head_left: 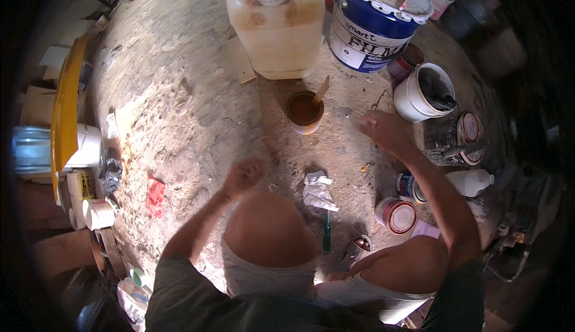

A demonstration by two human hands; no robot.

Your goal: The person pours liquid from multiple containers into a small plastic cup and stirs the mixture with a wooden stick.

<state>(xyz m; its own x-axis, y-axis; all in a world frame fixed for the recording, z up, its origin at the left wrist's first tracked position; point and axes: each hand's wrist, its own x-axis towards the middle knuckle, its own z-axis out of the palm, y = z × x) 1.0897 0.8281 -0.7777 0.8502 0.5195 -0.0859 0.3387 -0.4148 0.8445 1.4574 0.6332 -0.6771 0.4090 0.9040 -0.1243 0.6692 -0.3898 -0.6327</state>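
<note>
An opened can (295,121) of brown liquid stands on the floor in front of me, a flat wooden stick (321,90) leaning in it. To the right of the can is my right hand (378,127), apart from it; the fingers look curled in, with no object visible in them. My left hand (244,175) hovers just beyond my left knee, its fingers blurred and dim. Between the hands and my knees lie a crumpled white paper (319,191) and a green-handled screwdriver (327,236).
Beyond the can stand a large jerrycan (275,44) and a blue-and-white paint pail (368,38). A white bucket (412,97), a closed tin (398,215) and a white bottle (470,183) line the right. A red scrap (155,197) and a yellow panel (66,104) are at left.
</note>
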